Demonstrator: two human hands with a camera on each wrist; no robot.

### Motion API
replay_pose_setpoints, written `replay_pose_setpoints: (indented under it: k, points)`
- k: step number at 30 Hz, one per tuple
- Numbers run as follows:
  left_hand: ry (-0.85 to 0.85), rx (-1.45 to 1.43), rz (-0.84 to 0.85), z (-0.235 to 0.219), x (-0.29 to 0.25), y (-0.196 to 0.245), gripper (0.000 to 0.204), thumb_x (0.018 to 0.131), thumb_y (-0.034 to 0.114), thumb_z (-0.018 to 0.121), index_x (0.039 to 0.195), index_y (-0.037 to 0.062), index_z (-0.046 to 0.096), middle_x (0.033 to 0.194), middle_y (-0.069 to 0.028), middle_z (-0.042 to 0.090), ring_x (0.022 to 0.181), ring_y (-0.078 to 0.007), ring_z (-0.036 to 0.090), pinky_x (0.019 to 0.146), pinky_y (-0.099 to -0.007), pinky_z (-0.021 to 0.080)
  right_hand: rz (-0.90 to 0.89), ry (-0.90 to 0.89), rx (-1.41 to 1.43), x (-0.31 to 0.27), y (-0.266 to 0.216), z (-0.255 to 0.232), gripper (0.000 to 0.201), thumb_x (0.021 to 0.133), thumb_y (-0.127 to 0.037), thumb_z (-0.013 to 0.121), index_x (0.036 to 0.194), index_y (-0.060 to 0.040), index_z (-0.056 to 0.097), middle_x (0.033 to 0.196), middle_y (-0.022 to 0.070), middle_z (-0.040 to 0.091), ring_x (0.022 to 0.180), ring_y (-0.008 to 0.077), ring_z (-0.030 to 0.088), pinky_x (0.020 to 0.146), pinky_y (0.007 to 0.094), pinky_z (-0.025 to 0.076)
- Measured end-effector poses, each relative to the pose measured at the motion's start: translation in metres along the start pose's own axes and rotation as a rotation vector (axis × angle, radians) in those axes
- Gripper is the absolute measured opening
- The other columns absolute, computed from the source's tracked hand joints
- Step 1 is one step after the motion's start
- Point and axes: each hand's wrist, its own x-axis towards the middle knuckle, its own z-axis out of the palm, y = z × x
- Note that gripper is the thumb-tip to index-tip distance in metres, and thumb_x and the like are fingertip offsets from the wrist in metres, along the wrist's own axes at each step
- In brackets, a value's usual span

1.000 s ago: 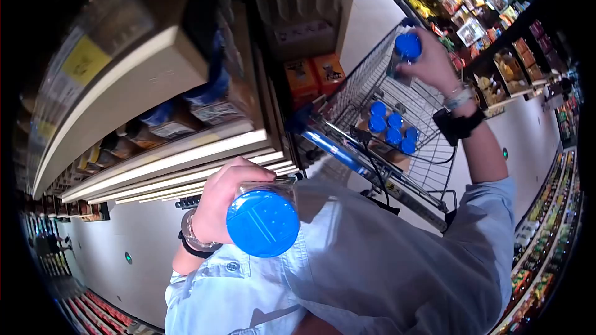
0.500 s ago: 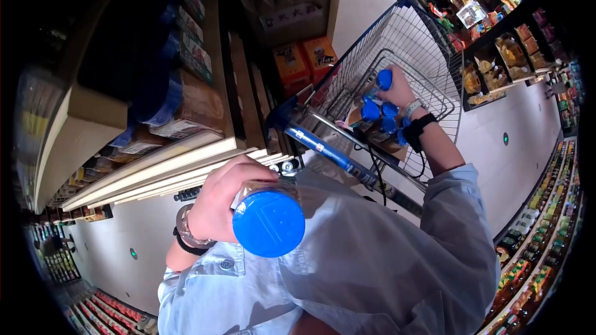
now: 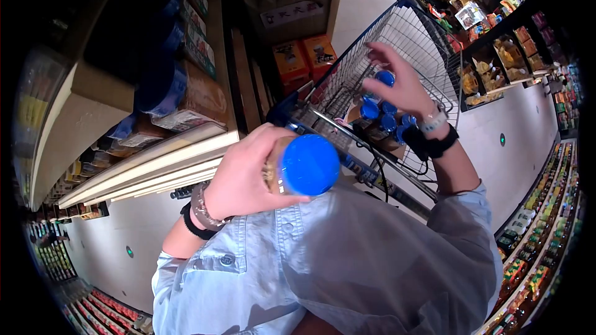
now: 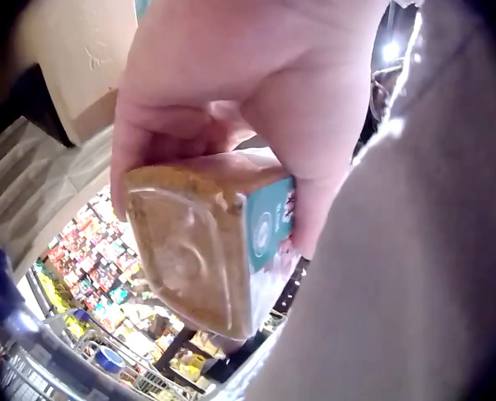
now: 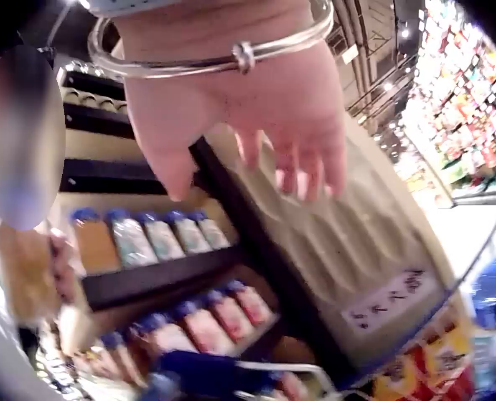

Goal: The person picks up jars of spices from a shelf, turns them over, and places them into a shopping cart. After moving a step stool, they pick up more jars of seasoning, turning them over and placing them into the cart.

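Observation:
A clear jar of tan contents with a blue lid (image 3: 310, 164) is gripped by my left hand (image 3: 242, 174) in front of the shirt. In the left wrist view my left hand (image 4: 248, 92) holds the same jar (image 4: 189, 251) round its sides, base and teal label showing. My right hand (image 3: 403, 84), fingers spread and holding nothing, is above the shopping cart (image 3: 447, 56). Under it several blue-lidded jars (image 3: 370, 109) stand grouped in the cart. The right wrist view shows my right hand (image 5: 239, 117) empty, fingers apart.
Shelves (image 3: 186, 142) with blue-lidded jars run along the left; the right wrist view shows rows of them (image 5: 139, 238). Orange boxes (image 3: 304, 59) stand by the cart's far left side. Packaged goods (image 3: 484, 0) fill displays beyond the cart and shelving at the right.
My right hand lowered a blue-lidded jar into the cart, let it go and opened above it. My left hand moved its jar up and right, toward the cart.

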Motion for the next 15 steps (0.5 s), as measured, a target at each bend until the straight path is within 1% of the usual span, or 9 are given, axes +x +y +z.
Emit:
replay_pose_setpoints:
  k: [2,3,4,5,6,8,10,13,15]
  points:
    - [-0.031,0.008,-0.026,0.008,0.007,0.005,0.068,0.051,0.033,0.082,0.104,0.0023,0.050,0.094,-0.0114,0.054,0.082,-0.0260,0.056,0.073,-0.0331,0.045,0.093,-0.397,0.300,-0.006,-0.074,-0.006,0.074,0.064,-0.019,0.074,0.127,-0.0090,0.037,0.115,0.0116,0.046,0.097,0.0203,0.051,0.083,0.0313,0.044]
    - [-0.030,0.003,-0.022,0.012,0.012,0.005,0.068,0.051,0.033,0.082,0.104,0.0023,0.050,0.094,-0.0114,0.054,0.082,-0.0260,0.056,0.073,-0.0331,0.045,-0.065,-0.527,0.399,-0.010,-0.090,-0.005,0.082,0.059,-0.014,0.079,0.127,-0.0056,0.035,0.110,0.0069,0.049,0.099,0.0137,0.050,0.083,0.0301,0.043]
    - [-0.019,0.023,0.012,0.016,0.016,0.003,0.065,0.053,0.032,0.080,0.103,0.0035,0.050,0.092,-0.0111,0.054,0.082,-0.0278,0.056,0.072,-0.0337,0.046,-0.041,-0.630,0.562,-0.015,-0.107,0.002,0.077,0.061,-0.019,0.079,0.124,-0.0051,0.037,0.107,0.0079,0.050,0.097,0.0162,0.052,0.082,0.0310,0.043]
    - [-0.004,0.037,0.049,0.022,0.018,0.004,0.062,0.054,0.031,0.079,0.102,0.0048,0.050,0.089,-0.0109,0.055,0.082,-0.0295,0.057,0.071,-0.0342,0.047,-0.194,-0.479,0.031,-0.027,-0.125,0.015,0.069,0.061,-0.023,0.078,0.116,-0.0054,0.042,0.104,0.0098,0.050,0.096,0.0219,0.054,0.081,0.0318,0.043]
    - [-0.074,0.049,-0.008,0.022,0.020,0.010,0.062,0.056,0.028,0.079,0.105,0.0046,0.048,0.092,-0.0115,0.054,0.085,-0.0300,0.057,0.073,-0.0343,0.046,-0.155,-0.457,0.029,-0.030,-0.125,0.016,0.064,0.061,-0.023,0.078,0.112,-0.0054,0.044,0.103,0.0106,0.050,0.095,0.0245,0.053,0.081,0.0322,0.042]
    - [-0.046,-0.083,-0.026,0.037,0.021,-0.001,0.064,0.058,0.027,0.078,0.108,0.0046,0.045,0.095,-0.0123,0.053,0.087,-0.0299,0.056,0.074,-0.0342,0.046,-0.114,-0.437,0.025,-0.031,-0.120,0.012,0.060,0.061,-0.024,0.077,0.109,-0.0055,0.045,0.102,0.0114,0.051,0.094,0.0270,0.053,0.081,0.0327,0.042]
    - [-0.038,-0.192,-0.043,0.043,0.022,-0.008,0.074,0.064,0.024,0.075,0.121,0.0032,0.033,0.104,-0.0161,0.049,0.096,-0.0291,0.054,0.081,-0.0339,0.044,-0.253,-0.363,0.022,-0.025,-0.105,-0.007,0.056,0.060,-0.018,0.076,0.105,-0.0049,0.046,0.095,0.0118,0.054,0.087,0.0276,0.055,0.075,0.0349,0.044]
    - [0.080,-0.123,0.043,0.044,0.023,-0.010,0.078,0.067,0.022,0.072,0.126,0.0010,0.026,0.109,-0.0184,0.046,0.102,-0.0287,0.050,0.086,-0.0338,0.041,-0.022,-0.312,-0.141,-0.029,-0.089,-0.047,0.052,0.057,-0.015,0.077,0.100,-0.0101,0.048,0.093,0.0087,0.055,0.085,0.0262,0.056,0.074,0.0334,0.044]
    - [0.022,-0.139,0.011,0.045,0.020,-0.010,0.076,0.070,0.020,0.069,0.128,-0.0010,0.024,0.114,-0.0196,0.043,0.106,-0.0276,0.048,0.090,-0.0334,0.039,0.061,-0.280,-0.323,-0.034,-0.050,-0.065,0.054,0.054,-0.016,0.077,0.099,-0.0085,0.047,0.089,0.0099,0.056,0.083,0.0272,0.057,0.073,0.0334,0.044]
